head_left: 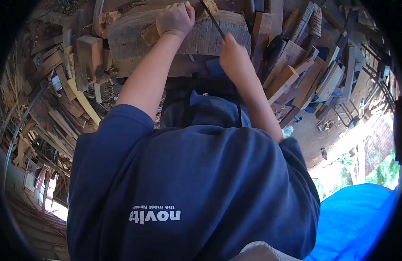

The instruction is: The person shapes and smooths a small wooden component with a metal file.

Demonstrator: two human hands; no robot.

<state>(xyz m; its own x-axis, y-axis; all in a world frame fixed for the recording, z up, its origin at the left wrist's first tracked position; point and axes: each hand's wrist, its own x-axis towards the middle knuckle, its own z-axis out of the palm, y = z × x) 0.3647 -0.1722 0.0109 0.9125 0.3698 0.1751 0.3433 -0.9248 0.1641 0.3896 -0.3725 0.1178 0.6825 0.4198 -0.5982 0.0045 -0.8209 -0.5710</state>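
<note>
Lying over the big weathered block (131, 43), a small pale-brown piece of wood (209, 8) sits at the top edge of the view, partly cut off. Another bit of brown wood (149, 34) shows beside the left hand (175, 19) — whether the two are one length running beneath it, I can't tell. That hand is curled closed above the block; its fingertips are hidden, so what it grips, if anything, is unclear. The right hand (236, 56) is closed around the near end of a narrow dark tool (214, 21), which slants up past the pale-brown piece and out of view. Whether its edge touches the wood can't be made out.

The step looks like working the small piece with the tool, the left hand apparently steadying it. The next move would call for a firm hold, an even angle on the tool, and left fingers kept off its path. Outward from the block, a squared timber (90, 56) stands to the left, and stacked offcuts (283, 82) crowd the right — a blue sheet (355, 217) lies farther out.
</note>
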